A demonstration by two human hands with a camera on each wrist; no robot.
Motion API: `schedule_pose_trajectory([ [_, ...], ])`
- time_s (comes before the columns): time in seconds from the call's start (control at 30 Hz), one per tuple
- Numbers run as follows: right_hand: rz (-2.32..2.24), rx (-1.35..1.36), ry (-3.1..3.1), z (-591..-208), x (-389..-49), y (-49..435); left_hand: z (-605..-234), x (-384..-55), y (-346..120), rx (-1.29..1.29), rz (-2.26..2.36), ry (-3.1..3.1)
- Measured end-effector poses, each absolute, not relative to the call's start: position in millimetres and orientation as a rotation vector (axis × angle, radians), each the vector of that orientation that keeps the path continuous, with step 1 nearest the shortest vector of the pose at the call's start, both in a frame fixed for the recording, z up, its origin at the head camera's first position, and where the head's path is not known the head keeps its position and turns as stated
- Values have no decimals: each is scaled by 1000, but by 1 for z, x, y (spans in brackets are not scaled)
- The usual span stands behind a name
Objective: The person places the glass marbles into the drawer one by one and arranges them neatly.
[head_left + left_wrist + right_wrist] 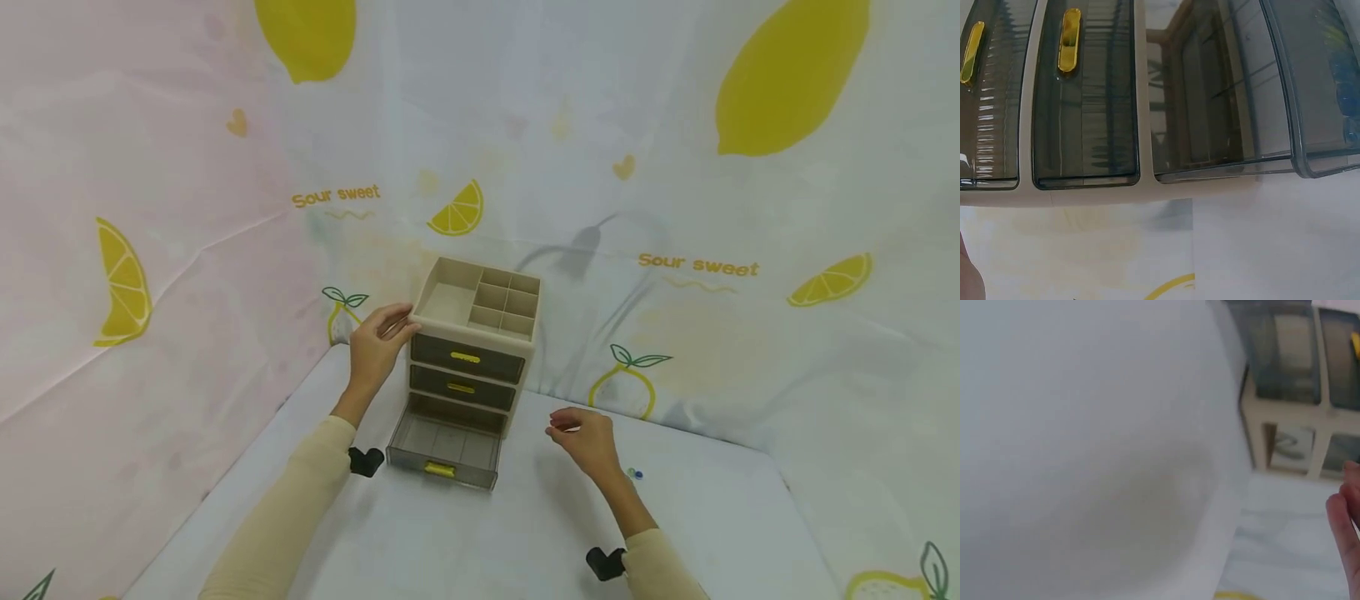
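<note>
A beige desktop drawer organizer (pixel 517 367) stands on the white table, with two smoky upper drawers closed. Its bottom drawer (pixel 444 450) is pulled out toward me, and no contents show inside in the head view. My left hand (pixel 377 346) holds the organizer's upper left front corner, thumb at the front and fingers along the side; only a sliver of this hand enters the left wrist view. Right of the organizer, my right hand (pixel 587 442) hovers over the table with loosely curled fingers. Nothing shows between its fingertips (pixel 1337 509).
Two small bead-like pieces, one blue (pixel 639 475) and one pale green (pixel 632 472), lie on the table (pixel 720 517) beside my right wrist. Divided compartments (pixel 491 297) top the organizer. A lemon-print cloth (pixel 525 167) hangs behind and at the sides.
</note>
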State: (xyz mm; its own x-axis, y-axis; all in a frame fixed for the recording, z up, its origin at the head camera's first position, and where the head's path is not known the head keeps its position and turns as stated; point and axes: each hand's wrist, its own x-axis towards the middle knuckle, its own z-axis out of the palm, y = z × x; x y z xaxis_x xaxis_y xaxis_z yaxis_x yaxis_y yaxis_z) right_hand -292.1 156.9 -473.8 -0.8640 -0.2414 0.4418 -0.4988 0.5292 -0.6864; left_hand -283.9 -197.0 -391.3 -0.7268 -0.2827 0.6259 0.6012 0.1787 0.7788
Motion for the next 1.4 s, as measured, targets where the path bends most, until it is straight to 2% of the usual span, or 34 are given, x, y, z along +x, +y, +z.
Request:
schedule_pose_trajectory([
  [0.77, 857, 370, -2706, -502, -302, 265, -391, -283, -196, -312, -1622, -1760],
  [1.4, 784, 184, -3002, -504, -304, 288, -390, -283, -196, -295, -1633, -1759],
])
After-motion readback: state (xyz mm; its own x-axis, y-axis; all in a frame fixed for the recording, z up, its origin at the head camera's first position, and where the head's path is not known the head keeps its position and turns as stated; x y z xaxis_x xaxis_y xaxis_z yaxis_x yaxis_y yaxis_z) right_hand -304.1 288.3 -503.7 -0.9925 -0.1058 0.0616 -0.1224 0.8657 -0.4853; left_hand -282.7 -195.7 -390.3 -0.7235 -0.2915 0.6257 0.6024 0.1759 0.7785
